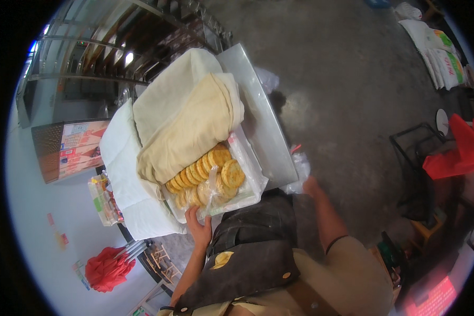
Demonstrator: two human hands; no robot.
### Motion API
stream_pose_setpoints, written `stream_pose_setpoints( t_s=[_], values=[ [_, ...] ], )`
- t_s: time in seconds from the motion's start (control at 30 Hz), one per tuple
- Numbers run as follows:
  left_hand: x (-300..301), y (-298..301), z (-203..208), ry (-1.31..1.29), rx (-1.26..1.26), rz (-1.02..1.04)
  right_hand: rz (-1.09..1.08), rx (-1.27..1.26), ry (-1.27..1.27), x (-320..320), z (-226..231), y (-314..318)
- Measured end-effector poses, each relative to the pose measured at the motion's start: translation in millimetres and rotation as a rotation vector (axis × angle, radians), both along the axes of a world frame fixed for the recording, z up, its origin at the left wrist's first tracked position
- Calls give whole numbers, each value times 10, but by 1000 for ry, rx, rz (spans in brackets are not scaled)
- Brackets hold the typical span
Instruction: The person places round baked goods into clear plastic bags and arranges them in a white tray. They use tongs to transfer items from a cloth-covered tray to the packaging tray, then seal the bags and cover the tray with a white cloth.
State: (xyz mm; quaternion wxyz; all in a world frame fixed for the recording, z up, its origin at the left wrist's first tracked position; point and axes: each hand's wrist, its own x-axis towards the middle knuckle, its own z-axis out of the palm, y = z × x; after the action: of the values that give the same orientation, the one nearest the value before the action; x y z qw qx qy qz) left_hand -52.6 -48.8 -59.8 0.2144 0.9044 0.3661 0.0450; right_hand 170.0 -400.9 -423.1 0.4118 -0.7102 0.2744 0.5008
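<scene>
Clear plastic bag [209, 196] of round flatbreads at twelve o'clock from left hand [199, 227], fingers pinching its edge; right hand [310, 185] farther, gripping another bag [299, 174].

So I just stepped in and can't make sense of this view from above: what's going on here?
A person in a dark apron stands at a tray of round golden flatbreads, lined with clear plastic. A folded cream cloth covers most of the tray, leaving one end of the stack bare. The left hand rests at the tray's near edge by the plastic, and the right hand grips a clear plastic bag beside the metal table. No flatbread is in either hand.
</scene>
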Motion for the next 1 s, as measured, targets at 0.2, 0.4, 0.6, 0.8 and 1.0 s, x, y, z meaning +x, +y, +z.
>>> stream_pose_setpoints(
  t_s=[0.2, 0.4, 0.6, 0.8, 1.0],
  values=[
    [-19, -4, -30, -6, 7, -10, -354, -207, 68, -591, 45, -1163],
    [-41, -7, -71, -19, 19, -18, -801, -173, 87, -656, 234, -1996],
    [-42, 0, -61, -45, 82, -23, -912, 149, -121, 374, 625, -1854],
    [37, -44, 197, -157, 217, 5, -686, 833, -321, 1683, 2132, -145],
    [492, -154, 560, -543, -726, 109, -180, 1132, -260, 919, 3874, 2033]
  ],
)
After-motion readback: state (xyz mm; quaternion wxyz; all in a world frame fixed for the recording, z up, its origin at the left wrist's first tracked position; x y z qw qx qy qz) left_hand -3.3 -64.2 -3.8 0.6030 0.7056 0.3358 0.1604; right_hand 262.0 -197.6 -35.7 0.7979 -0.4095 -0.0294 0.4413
